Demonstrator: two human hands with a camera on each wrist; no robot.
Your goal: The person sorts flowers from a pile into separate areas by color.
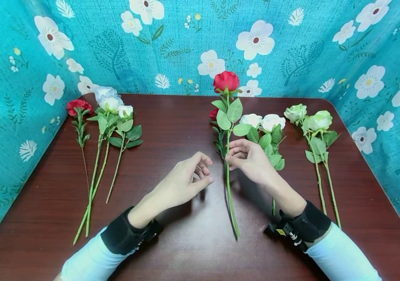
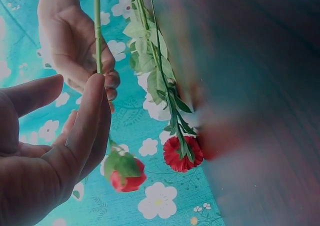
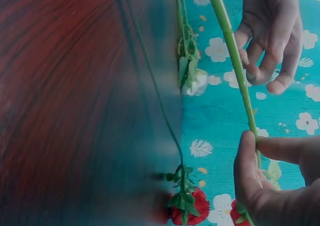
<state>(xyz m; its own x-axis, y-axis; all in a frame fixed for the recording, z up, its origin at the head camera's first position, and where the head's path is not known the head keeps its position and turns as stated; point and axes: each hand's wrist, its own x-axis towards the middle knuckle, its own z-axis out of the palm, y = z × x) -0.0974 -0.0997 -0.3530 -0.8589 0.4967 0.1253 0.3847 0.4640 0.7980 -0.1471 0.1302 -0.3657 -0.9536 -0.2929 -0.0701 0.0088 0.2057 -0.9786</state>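
Three red (image 1: 226, 81), seven pale flowers (image 1: 110, 102)

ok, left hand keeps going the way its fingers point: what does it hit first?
Probably the red rose's stem, held upright by the right hand. The left hand has open fingers pointing right at it; depth unclear.

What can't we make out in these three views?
- Small red flower: head view, mostly hidden behind the held rose's leaves.
- White roses' stems: head view, covered by the right hand.
- Table: both wrist views, blurred.
- Left hand: head view, whether its fingers touch the stem is unclear.
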